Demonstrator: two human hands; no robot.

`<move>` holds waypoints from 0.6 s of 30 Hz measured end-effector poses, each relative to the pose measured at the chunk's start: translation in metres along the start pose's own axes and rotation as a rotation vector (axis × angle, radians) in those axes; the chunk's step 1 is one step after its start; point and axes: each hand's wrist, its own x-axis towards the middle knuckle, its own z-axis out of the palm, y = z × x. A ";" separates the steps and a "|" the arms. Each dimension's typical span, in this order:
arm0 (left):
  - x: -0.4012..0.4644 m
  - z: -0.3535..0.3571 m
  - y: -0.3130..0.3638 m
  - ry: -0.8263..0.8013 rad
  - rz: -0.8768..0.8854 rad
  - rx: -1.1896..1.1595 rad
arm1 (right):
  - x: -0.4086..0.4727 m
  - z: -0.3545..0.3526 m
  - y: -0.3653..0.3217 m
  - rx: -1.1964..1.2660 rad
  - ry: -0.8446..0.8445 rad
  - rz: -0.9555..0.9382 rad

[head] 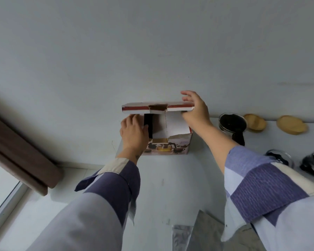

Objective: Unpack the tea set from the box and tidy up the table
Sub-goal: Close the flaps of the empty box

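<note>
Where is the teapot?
In the head view the glass teapot stands on the table at right, just right of the box and the right hand, beside two wooden coasters.

Printed cardboard box (168,144) with torn edge, matt white table (170,178), wooden coasters (291,125), glossy glass teapot (232,124)

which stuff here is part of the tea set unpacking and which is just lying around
Part of the job:
- tea set box, lid flap raised
- left hand at the box opening
- right hand on the flap
- glass teapot
- wooden coasters
- glass cups

Lying about:
- silver foil bag
- brown curtain
</note>
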 end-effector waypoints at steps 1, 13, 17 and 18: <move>-0.004 -0.002 0.002 0.037 -0.056 -0.065 | -0.009 0.000 0.001 0.023 0.014 -0.018; -0.035 -0.023 -0.022 0.097 0.035 -0.296 | -0.056 -0.002 0.030 -0.348 -0.031 -0.161; -0.034 -0.025 -0.027 0.073 0.077 -0.287 | -0.060 0.000 0.037 -0.387 0.012 -0.206; -0.033 -0.024 -0.029 0.070 0.080 -0.291 | -0.061 0.000 0.039 -0.399 0.016 -0.213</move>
